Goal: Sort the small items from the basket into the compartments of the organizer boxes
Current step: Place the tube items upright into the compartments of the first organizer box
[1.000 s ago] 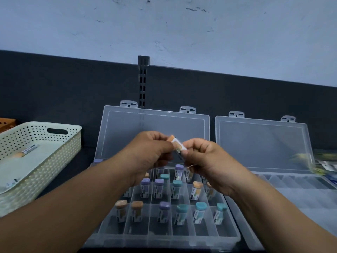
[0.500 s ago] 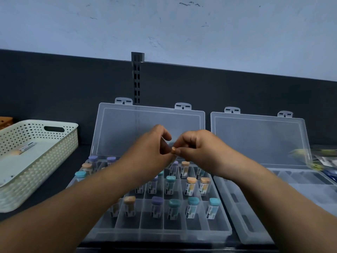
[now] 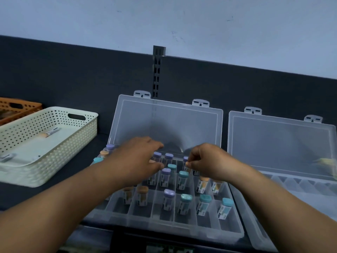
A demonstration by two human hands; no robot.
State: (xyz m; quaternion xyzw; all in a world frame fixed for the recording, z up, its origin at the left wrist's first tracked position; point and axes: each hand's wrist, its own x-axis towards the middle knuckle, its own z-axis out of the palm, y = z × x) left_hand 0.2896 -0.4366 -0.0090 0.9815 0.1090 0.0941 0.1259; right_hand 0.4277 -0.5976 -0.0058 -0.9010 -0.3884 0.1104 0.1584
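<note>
A clear organizer box (image 3: 138, 219) lies open in front of me, with several small labelled vials capped purple, teal and orange standing in its compartments. My right hand (image 3: 207, 162) pinches an orange-capped vial (image 3: 187, 164) by its top over the back middle compartments. My left hand (image 3: 138, 157) hovers flat, fingers spread, over the back left vials and holds nothing. The cream perforated basket (image 3: 60, 152) on the left contains an orange-capped vial (image 3: 50, 133) and another vial (image 3: 7, 157).
A second clear organizer box (image 3: 284, 181) stands open on the right, its compartments bare. An orange basket (image 3: 16, 106) sits behind the cream one. Both lids lean against the dark back panel. The table's front edge runs just below the boxes.
My hands have parted and dropped toward the box. The left hand has let go of the orange-capped vial; the right hand alone has carried it down over the back compartments.
</note>
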